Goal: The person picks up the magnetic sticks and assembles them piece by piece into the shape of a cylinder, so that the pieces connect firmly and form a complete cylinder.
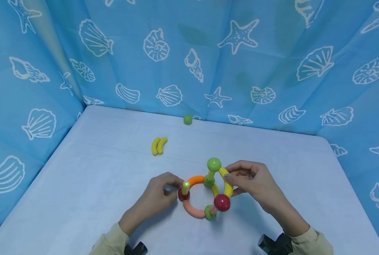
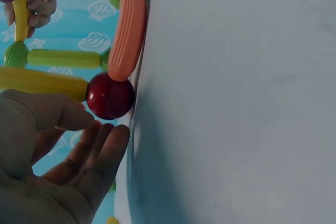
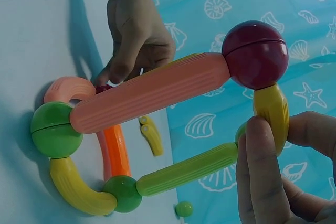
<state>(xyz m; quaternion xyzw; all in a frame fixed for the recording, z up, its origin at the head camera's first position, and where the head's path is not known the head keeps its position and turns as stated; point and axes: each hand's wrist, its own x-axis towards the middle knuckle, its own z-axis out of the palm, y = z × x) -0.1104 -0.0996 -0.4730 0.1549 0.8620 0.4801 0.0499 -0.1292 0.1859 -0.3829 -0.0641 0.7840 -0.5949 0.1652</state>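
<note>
A toy frame of balls and ridged sticks stands on the table. Its base ring has an orange curved stick (image 1: 196,180), a pink curved stick (image 1: 193,209), a yellow one (image 3: 81,195), and green and red balls. My left hand (image 1: 159,193) holds the dark red ball (image 2: 110,96) at the ring's left, below an upright yellow stick (image 1: 185,187). With thumb and fingers, my right hand (image 1: 256,182) pinches a yellow curved stick (image 1: 226,182). That stick bridges the upper green ball (image 1: 214,164) and upper red ball (image 1: 222,202), which top a lime stick (image 3: 189,169) and a pink stick (image 3: 152,93).
Two yellow curved sticks (image 1: 159,146) lie side by side beyond my left hand. A loose green ball (image 1: 187,119) sits at the table's back edge. Blue shell-print curtains (image 1: 176,71) hang behind and beside the white table (image 1: 97,170).
</note>
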